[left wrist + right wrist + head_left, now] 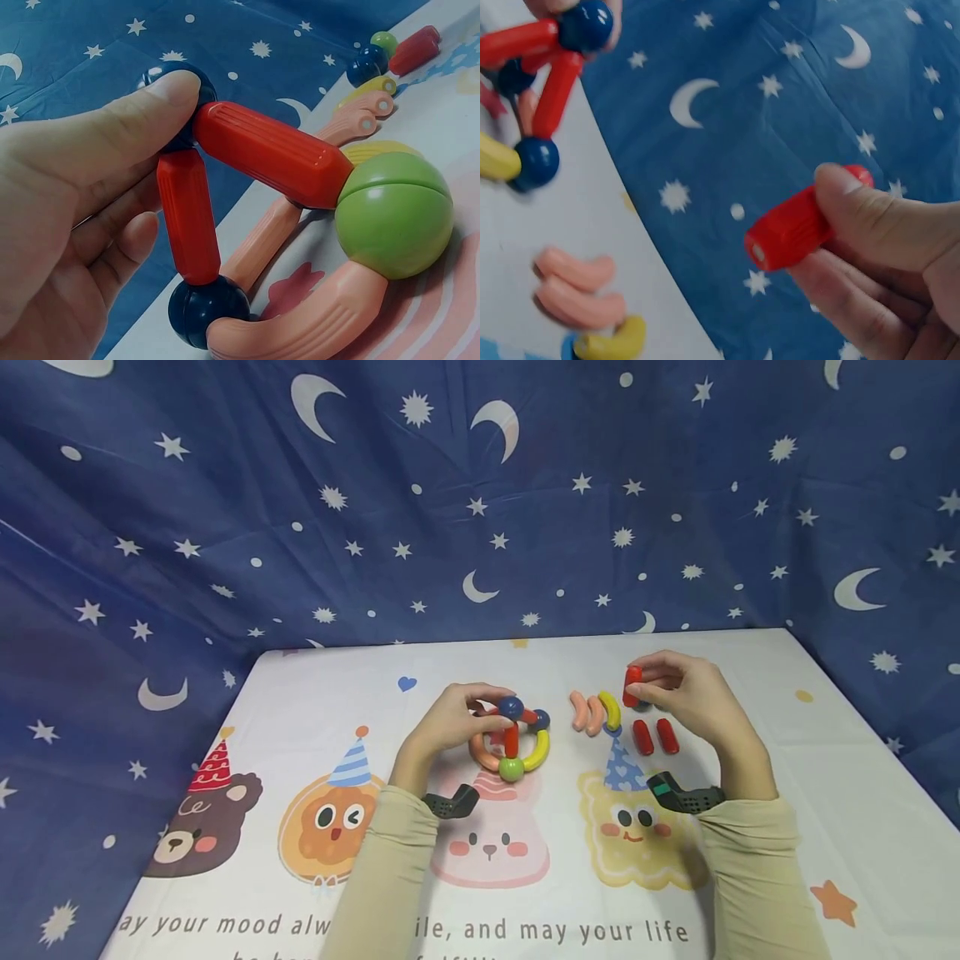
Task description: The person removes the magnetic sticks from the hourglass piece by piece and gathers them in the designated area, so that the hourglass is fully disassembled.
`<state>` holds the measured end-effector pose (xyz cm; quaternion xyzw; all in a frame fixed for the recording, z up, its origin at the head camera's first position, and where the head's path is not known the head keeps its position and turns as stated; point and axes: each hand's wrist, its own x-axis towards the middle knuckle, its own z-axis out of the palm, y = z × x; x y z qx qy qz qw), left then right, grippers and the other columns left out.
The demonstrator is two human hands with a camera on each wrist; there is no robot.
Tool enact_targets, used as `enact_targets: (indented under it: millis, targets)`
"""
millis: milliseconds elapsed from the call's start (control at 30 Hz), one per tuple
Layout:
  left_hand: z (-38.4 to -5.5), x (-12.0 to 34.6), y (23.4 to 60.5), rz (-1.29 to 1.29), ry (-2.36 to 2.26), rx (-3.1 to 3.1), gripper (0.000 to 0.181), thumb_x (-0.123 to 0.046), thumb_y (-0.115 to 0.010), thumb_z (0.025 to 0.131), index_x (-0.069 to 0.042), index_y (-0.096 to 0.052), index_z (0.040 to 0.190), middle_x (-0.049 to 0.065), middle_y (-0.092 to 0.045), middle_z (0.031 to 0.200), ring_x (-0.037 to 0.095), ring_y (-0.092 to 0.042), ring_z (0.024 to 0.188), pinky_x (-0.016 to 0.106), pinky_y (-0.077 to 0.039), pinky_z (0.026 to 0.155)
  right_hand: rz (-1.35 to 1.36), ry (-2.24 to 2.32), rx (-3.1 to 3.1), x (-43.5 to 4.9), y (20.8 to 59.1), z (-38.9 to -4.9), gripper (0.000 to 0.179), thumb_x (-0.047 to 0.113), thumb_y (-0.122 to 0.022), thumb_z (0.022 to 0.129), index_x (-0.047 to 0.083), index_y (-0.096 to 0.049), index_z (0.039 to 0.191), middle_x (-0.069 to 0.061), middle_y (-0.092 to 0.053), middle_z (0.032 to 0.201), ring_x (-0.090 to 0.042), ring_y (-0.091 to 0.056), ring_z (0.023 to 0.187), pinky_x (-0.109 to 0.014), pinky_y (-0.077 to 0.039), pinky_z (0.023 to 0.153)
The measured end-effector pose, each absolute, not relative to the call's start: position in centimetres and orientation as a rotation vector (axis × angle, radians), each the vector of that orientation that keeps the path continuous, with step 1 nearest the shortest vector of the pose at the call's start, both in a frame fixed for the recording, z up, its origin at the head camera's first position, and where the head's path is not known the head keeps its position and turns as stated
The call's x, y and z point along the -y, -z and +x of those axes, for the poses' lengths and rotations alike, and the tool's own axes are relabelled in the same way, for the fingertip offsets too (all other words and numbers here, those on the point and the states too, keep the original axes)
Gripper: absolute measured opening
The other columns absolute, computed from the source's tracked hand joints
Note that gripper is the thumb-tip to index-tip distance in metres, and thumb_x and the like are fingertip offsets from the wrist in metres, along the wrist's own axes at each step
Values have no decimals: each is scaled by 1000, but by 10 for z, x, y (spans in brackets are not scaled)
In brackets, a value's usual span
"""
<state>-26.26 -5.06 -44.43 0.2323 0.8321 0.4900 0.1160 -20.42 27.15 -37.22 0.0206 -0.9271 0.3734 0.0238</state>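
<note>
My left hand [453,714] pinches a dark blue ball [511,707] at the top of a magnetic stick-and-ball frame. Straight red sticks [274,154] slope down from this ball to a green ball [394,217] and other blue balls. Curved pink and yellow sticks [540,752] form the frame's ring on the table. Off to the right, my right hand [693,693] holds a loose red stick [787,229] between thumb and fingers, raised above the table. Its magnetic end shows in the right wrist view.
Between the hands lie two curved pink sticks [595,716] and a curved yellow stick [610,710]. Two red sticks [642,737] lie in front of my right hand. Loose blue balls [367,66] and a green ball [383,43] show in the left wrist view. A starry blue curtain [480,527] hangs behind.
</note>
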Motion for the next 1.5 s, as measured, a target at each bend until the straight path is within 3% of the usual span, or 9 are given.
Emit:
enact_targets:
  millis: [100,367,667,900,1233,1367,1500]
  targets:
    - [-263,50,445,680,-1439,-2428,38,-30,-78,78,-29,-69,114,-11,-68,110,18,-57,96,33,-48,84,44,-1141,2899,-287,376,-203,43,29,-71,85,5,-61,120,-18,-69,107,-30,-65,97,-49,-49,88]
    - [-262,49,445,679,-1443,-2425,38,-29,-78,78,-29,-69,115,-11,-68,111,17,-56,99,33,-47,87,-67,-1102,3048,-321,389,-203,49,29,-69,87,2,-58,126,-21,-66,112,-32,-61,102,-55,-45,95]
    - [-261,50,443,671,-1448,-2417,38,-30,-78,78,-29,-69,115,-11,-68,110,19,-57,96,34,-48,84,-217,-1109,3107,-342,408,-207,49,25,-71,84,1,-56,124,-19,-66,106,-30,-61,95,-49,-47,87]
    - [-262,51,444,686,-1434,-2431,38,-30,-78,78,-31,-68,114,-12,-68,112,18,-58,97,34,-48,84,-295,-1154,3168,-353,426,-213,55,31,-71,83,-1,-54,125,-20,-65,109,-31,-55,102,-52,-43,92]
    - [-262,51,443,684,-1431,-2433,39,-30,-78,78,-29,-68,115,-12,-68,112,17,-57,102,33,-47,89,-321,-1036,3229,-363,441,-215,55,32,-72,83,-3,-57,122,-15,-66,98,-26,-56,91,-31,-45,74]
    - [-263,51,443,681,-1427,-2439,39,-30,-78,78,-29,-68,115,-13,-68,112,15,-57,103,33,-48,89,-299,-1009,3242,-363,441,-215,54,34,-72,83,-4,-59,119,-14,-68,95,-26,-56,91,-32,-45,74]
    - [-263,51,444,691,-1434,-2437,38,-29,-78,78,-28,-68,115,-12,-68,112,15,-57,104,34,-48,90,-262,-967,3252,-362,440,-215,53,37,-72,83,-5,-62,114,-17,-68,97,-31,-56,94,-43,-47,79]
